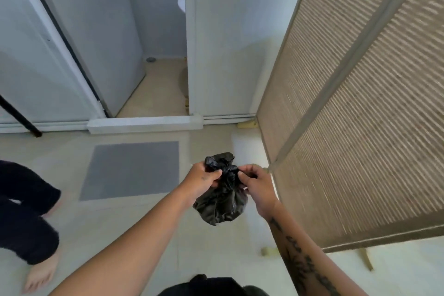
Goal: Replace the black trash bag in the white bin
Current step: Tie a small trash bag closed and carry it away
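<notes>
A small, bunched black trash bag [219,202] hangs in the air in front of me, its neck gathered into a knot near the top. My left hand [204,179] grips the neck from the left and my right hand [255,184] pinches it from the right. The bag's bulging bottom hangs below my hands. No white bin is in view.
A woven folding screen [355,127] stands close on the right. Ahead is a doorway [163,89] with a raised white threshold [144,124]; a grey mat [131,169] lies before it. Another person's legs [26,218] are at the left. A black pole [19,116] leans at far left.
</notes>
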